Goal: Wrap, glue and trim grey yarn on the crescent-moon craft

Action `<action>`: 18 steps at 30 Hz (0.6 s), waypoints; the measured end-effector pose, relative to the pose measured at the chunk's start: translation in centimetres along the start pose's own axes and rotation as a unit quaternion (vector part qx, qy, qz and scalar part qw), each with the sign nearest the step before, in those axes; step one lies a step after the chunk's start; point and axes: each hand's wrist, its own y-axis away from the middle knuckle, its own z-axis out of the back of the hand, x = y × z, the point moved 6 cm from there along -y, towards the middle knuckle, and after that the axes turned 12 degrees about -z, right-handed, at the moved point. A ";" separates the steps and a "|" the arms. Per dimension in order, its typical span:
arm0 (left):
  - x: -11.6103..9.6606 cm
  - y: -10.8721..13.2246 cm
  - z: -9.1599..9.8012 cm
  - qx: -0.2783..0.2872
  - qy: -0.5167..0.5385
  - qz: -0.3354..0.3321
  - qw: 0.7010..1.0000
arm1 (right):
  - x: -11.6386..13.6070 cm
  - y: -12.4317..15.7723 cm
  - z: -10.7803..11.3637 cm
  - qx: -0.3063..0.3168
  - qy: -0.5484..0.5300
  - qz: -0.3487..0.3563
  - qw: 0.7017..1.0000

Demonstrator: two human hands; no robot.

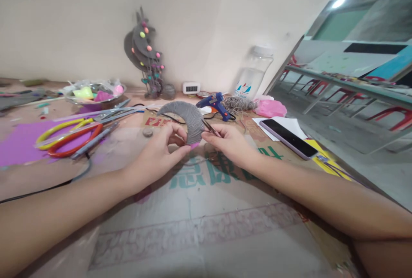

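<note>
1. Since it looks light and stiff, the grey, string-wrapped moon shape (193,124) in mid-frame should hold well by its fat part; its thin tip may bend.
2. It is stripy, with a tip pointing left.
3. The left hand (165,151) pinches its low end; the right hand (231,142) pinches a thin, dark tool (210,127) beside it.

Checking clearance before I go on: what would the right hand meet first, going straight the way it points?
Most likely the crescent: the right hand points toward it, and the thin tool it holds reaches its edge in view, though depth leaves contact unclear.
</note>
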 end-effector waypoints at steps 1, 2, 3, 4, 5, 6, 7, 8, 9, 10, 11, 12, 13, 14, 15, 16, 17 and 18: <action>0.1 0.0 0.0 -0.003 0.023 0.010 1.000 | 0.0 0.0 -0.1 0.006 -0.022 0.000 1.000; 0.2 -0.1 0.0 -0.009 0.047 0.018 0.999 | 0.0 0.0 -0.2 0.012 -0.043 0.003 0.999; 0.4 -0.2 0.0 -0.012 0.069 0.029 0.997 | 0.1 0.0 -0.3 0.017 -0.059 0.006 0.998; 0.5 -0.3 0.1 -0.023 0.090 0.033 0.995 | 0.1 0.1 -0.4 0.020 -0.070 0.007 0.997; 0.6 -0.4 0.1 -0.023 0.112 0.042 0.993 | 0.1 0.1 -0.4 0.022 -0.072 0.005 0.997; 0.7 -0.5 0.2 -0.027 0.126 0.052 0.990 | 0.0 0.1 -0.5 0.025 -0.067 0.000 0.997; 0.8 -0.6 0.3 -0.025 0.124 0.064 0.990 | -0.1 0.1 -0.6 0.029 -0.056 -0.006 0.998; 0.9 -0.7 0.3 -0.021 0.113 0.079 0.990 | -0.2 0.1 -0.8 0.038 -0.039 -0.012 0.998; 1.0 -0.8 0.4 -0.019 0.095 0.093 0.991 | -0.2 0.0 -1.0 0.051 -0.020 -0.016 0.998; 1.1 -0.8 0.6 -0.021 0.076 0.107 0.991 | -0.3 -0.1 -1.2 0.063 -0.005 -0.013 0.998; 1.1 -0.9 0.8 -0.029 0.061 0.119 0.991 | -0.2 -0.2 -1.3 0.072 0.006 -0.006 0.997; 1.1 -0.9 1.0 -0.044 0.055 0.126 0.990 | -0.1 -0.3 -1.2 0.072 0.014 0.006 0.997; 1.1 -0.9 1.2 -0.060 0.055 0.132 0.988 | 0.0 -0.5 -0.9 0.059 0.019 0.021 0.998; 1.1 -0.8 1.4 -0.075 0.058 0.135 0.986 | 0.1 -0.7 -0.4 0.035 0.025 0.037 0.998; 1.1 -0.8 1.5 -0.088 0.065 0.137 0.985 | 0.2 -0.9 0.2 0.003 0.037 0.052 0.998; 1.2 -0.7 1.6 -0.094 0.071 0.138 0.983 | 0.3 -1.2 0.8 -0.031 0.056 0.065 0.996; 1.2 -0.7 1.6 -0.095 0.077 0.138 0.983 | 0.3 -1.4 1.4 -0.060 0.084 0.077 0.992; 1.3 -0.7 1.6 -0.095 0.082 0.137 0.983 | 0.4 -1.7 1.8 -0.083 0.115 0.089 0.986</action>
